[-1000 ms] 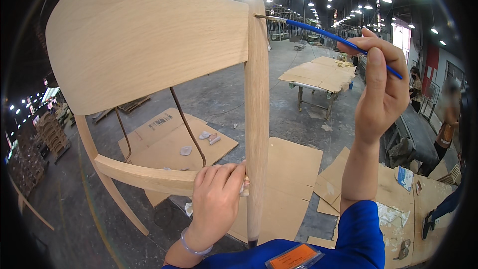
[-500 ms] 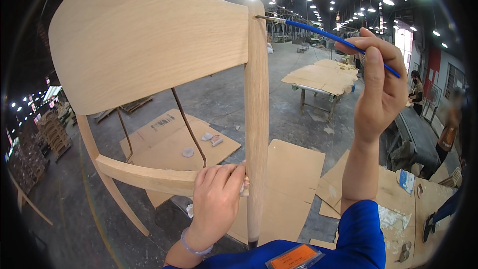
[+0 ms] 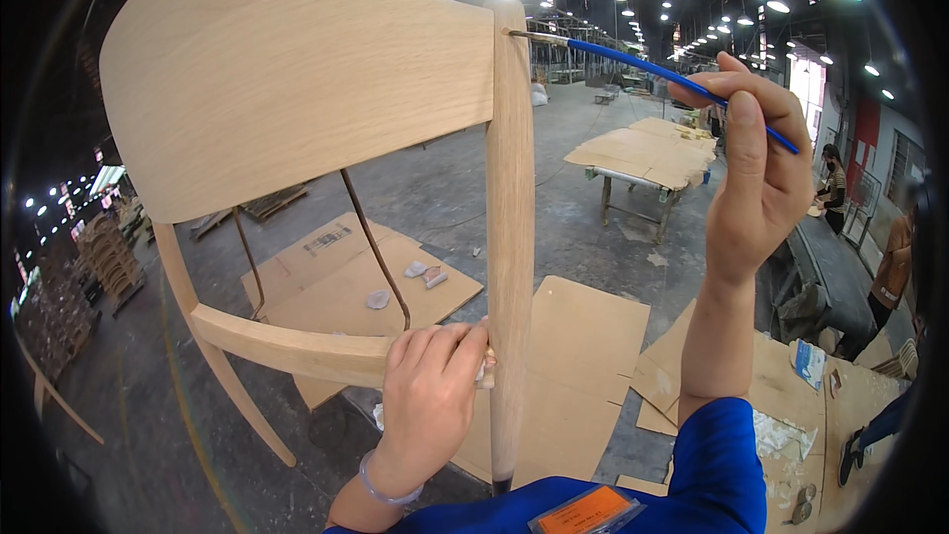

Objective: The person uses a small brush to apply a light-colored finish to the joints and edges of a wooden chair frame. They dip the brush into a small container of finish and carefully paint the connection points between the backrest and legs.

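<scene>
A pale wooden chair frame stands before me, its broad curved backrest (image 3: 297, 69) joined to a round upright post (image 3: 510, 218). My right hand (image 3: 756, 158) pinches a thin paintbrush (image 3: 633, 60) with a blue handle. The brush's tip touches the post near its top, beside the backrest's edge. My left hand (image 3: 432, 391) is closed over the end of the chair's lower rail (image 3: 297, 348), against the post. A small pale thing (image 3: 486, 373) shows between those fingers and the post; most of it is hidden.
Cardboard sheets (image 3: 578, 376) cover parts of the floor, one with crumpled scraps (image 3: 378, 299) on it. A cardboard-topped table (image 3: 643, 153) stands beyond. Two people are at the far right by a dark bench (image 3: 825, 272). Stacked wooden parts (image 3: 104, 262) stand at the left.
The background has shifted slightly to the right in view. Both hands and the chair hold nearly the same places, and the brush tip is still on the post.
</scene>
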`<state>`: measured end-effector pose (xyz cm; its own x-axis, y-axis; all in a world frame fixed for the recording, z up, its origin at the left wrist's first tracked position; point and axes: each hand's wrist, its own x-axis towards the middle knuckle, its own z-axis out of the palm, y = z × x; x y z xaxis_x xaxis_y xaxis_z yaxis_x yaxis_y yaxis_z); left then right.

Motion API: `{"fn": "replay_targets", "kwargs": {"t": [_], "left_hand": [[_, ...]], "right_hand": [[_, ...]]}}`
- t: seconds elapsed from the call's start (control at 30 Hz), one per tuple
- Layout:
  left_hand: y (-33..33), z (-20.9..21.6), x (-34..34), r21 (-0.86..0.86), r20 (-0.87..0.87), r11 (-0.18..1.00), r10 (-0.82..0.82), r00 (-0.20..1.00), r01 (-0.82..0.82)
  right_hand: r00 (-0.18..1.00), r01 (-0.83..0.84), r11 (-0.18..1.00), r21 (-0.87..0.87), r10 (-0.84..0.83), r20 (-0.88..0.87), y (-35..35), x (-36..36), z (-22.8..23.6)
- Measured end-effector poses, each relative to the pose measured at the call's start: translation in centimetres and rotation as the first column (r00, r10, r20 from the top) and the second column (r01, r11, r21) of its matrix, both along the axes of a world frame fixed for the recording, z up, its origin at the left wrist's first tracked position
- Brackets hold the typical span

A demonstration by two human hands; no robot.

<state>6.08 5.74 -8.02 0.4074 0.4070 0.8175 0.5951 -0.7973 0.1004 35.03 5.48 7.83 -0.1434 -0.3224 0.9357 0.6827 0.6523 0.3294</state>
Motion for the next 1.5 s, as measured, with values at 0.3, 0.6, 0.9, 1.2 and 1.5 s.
{"fn": "replay_targets", "kwargs": {"t": [0.3,0.6,0.9,1.2,1.5], "left_hand": [[0.2,0.2,-0.3,-0.011,-0.002,1.000,0.009,1.000,-0.009],[0.5,0.2,-0.6,-0.022,-0.010,0.999,0.027,1.000,-0.027],[0.8,0.1,-0.7,-0.029,-0.003,0.999,0.037,0.999,-0.037],[1.1,0.0,-1.4,-0.020,-0.004,0.999,0.043,0.999,-0.043],[1.4,-0.1,-1.7,-0.009,-0.025,0.998,0.069,0.997,-0.070]], "right_hand": [[0.990,-0.139,0.988,-0.068,0.139,0.000,0.8,-0.7,0.0],[0.990,-0.141,0.987,-0.075,0.143,0.017,1.6,-1.1,0.7],[0.988,-0.152,0.986,-0.075,0.154,0.018,2.3,-1.4,1.1],[0.989,-0.150,0.985,-0.083,0.151,0.002,2.6,-1.7,1.1],[0.980,-0.198,0.975,-0.100,0.196,-0.031,3.3,-2.1,1.1]]}}
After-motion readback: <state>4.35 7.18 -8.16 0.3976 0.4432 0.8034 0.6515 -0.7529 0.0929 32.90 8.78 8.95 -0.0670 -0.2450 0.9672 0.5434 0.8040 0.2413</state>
